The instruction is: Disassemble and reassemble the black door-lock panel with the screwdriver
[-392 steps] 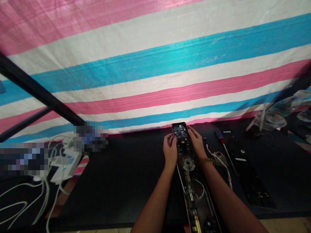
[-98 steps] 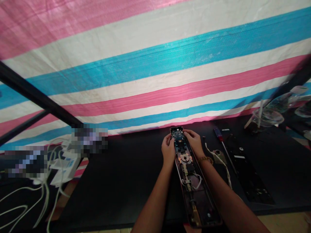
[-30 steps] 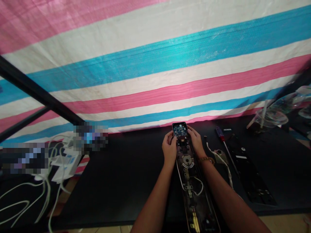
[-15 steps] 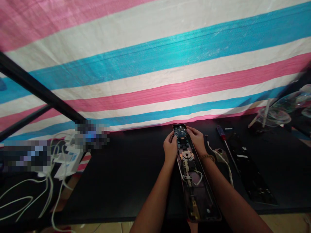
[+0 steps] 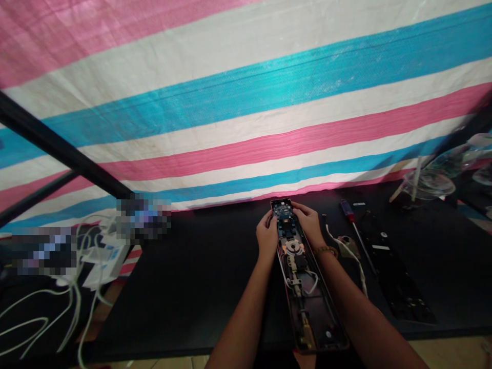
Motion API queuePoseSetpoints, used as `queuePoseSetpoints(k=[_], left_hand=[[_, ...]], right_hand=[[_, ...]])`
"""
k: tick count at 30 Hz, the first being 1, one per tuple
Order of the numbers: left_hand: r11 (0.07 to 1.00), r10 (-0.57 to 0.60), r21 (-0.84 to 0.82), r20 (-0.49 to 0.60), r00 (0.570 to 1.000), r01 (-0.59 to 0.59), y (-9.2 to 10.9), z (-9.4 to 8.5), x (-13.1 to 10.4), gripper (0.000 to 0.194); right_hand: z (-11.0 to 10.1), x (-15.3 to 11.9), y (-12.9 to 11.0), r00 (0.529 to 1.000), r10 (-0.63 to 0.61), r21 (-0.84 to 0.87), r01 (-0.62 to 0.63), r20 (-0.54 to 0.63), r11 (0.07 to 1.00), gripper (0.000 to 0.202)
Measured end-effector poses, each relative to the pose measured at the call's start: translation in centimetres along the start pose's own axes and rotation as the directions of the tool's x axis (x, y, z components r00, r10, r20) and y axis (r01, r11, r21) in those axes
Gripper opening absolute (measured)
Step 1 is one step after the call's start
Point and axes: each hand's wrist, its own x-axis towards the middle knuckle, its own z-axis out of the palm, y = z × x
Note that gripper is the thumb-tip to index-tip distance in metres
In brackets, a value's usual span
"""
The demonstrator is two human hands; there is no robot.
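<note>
An opened smart door lock panel [image 5: 307,292], long and dark, lies lengthwise in front of me with its inside facing up. A green circuit board [image 5: 283,211], a round metal hub and white wires show inside it. My left hand [image 5: 267,233] grips the left edge near the far end, its thumb by the board. Opposite it, my right hand [image 5: 308,225] is closed on the right edge; some of its fingers are hidden behind the panel. A beaded bracelet [image 5: 326,250] circles my right wrist.
On the black table [image 5: 184,287], a screwdriver [image 5: 353,220] with a blue and red handle lies to the right. Beside it are a dark cover plate [image 5: 400,282] and a pale cable [image 5: 353,253]. Plastic cups [image 5: 428,183] stand far right. White cables [image 5: 75,307] tangle at left; striped sheeting [image 5: 246,107] hangs behind.
The whole view has shifted slightly, with the table's things a little further left in the picture. Both hands keep their hold on the lock panel.
</note>
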Motion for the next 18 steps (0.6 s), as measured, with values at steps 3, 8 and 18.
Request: queuePoseSetpoints(k=[3, 8, 18], left_hand=[[1.000, 0.013, -0.018, 0.020, 1.000, -0.013, 0.16, 0.09, -0.05, 0.029], [1.000, -0.003, -0.002, 0.025, 1.000, 0.003, 0.35, 0.10, -0.11, 0.029], [1.000, 0.004, -0.007, 0.017, 1.000, -0.004, 0.26, -0.02, -0.11, 0.025]], right_hand=[[0.00, 0.02, -0.01, 1.000, -0.010, 0.002, 0.010, 0.014, 1.000, 0.038], [0.06, -0.03, -0.09, 1.000, -0.024, -0.003, 0.024, 0.004, 1.000, 0.037], [0.12, 0.05, -0.03, 1.000, -0.014, -0.002, 0.014, -0.006, 1.000, 0.036]])
